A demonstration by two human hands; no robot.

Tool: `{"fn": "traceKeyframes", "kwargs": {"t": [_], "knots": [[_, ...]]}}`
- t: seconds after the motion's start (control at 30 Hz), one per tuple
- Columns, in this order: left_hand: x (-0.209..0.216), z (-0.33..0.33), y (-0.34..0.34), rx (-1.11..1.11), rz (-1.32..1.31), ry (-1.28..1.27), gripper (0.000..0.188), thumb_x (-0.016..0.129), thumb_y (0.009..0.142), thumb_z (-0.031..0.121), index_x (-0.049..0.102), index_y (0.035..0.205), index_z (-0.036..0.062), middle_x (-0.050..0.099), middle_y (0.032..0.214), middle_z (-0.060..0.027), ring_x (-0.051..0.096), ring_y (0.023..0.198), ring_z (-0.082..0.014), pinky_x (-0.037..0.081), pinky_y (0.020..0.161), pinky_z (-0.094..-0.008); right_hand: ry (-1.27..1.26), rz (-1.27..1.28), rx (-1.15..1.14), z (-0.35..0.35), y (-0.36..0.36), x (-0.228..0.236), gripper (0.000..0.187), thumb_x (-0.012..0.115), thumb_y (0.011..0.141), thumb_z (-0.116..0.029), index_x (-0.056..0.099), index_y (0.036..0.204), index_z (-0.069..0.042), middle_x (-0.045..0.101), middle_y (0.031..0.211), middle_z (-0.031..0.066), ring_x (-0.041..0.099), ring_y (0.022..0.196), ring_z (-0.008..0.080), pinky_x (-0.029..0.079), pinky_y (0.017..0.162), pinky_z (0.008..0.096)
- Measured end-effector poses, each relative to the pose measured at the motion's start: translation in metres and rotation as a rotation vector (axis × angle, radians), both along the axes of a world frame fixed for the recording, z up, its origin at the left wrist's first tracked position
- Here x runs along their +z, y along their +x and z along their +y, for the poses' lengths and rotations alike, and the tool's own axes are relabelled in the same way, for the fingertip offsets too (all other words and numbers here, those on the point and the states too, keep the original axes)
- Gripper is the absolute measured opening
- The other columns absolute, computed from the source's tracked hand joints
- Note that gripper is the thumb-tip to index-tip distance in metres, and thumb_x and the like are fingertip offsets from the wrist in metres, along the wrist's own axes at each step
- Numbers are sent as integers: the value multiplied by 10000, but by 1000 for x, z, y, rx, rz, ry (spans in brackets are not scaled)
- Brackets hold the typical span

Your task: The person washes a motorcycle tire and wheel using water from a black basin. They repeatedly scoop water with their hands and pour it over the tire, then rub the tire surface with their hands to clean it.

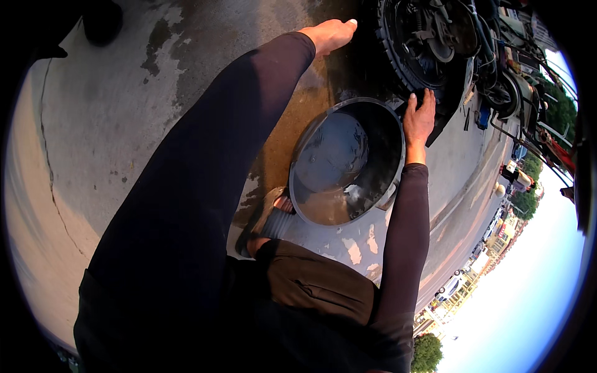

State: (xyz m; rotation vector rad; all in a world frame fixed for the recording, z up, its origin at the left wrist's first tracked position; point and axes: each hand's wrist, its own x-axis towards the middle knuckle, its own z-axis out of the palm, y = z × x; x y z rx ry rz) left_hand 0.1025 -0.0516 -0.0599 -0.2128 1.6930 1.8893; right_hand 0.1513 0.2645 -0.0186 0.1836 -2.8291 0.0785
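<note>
A black treaded tyre [398, 65] on a dark wheel stands upright ahead of me. My left hand [331, 37] reaches out at its left side, apart from the tread, with the fingers mostly turned out of sight. At the tyre's near right edge is my right hand [420, 121], fingers stretched out and thumb apart. Its fingertips seem to touch the tyre or lie just short of it. A round dark basin [298, 194] with water in it sits on the ground below the wheel, between my forearms.
Behind the tyre are a vehicle's metal parts [438, 40] and hoses. My sandalled foot [273, 217] is beside the basin. The concrete ground [112, 105] has wet patches. At far right are a person [519, 178], a white car [451, 286] and trees.
</note>
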Motion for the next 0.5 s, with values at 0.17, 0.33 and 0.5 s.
{"fn": "traceKeyframes", "kwargs": {"t": [0.17, 0.33, 0.5], "knots": [[-13, 38, -12, 312, -218, 393, 777, 237, 1025, 608, 207, 1549, 35, 258, 1601, -161, 236, 1488, -281, 207, 1191, -523, -18, 17, 8, -3, 5, -1, 487, 579, 979, -275, 523, 1386, -15, 490, 1461, 188, 416, 1389, 352, 339, 1147, 405], [-34, 63, -28, 345, -293, 669, 785, 206, 1017, 627, 112, 1583, 92, 119, 1652, -140, 128, 1523, -288, 141, 1205, -514, 16, -6, 50, -1, 7, 4, 482, 588, 971, -235, 515, 1405, -36, 495, 1460, 178, 424, 1381, 354, 338, 1145, 409], [0, 76, -19, 317, -244, 833, 791, 258, 990, 664, 353, 1518, 83, 395, 1541, -182, 387, 1398, -375, 288, 1116, -578, 135, 18, 75, 1, 11, 10, 477, 601, 952, -196, 526, 1394, -32, 518, 1435, 182, 444, 1354, 365, 357, 1127, 419]]}}
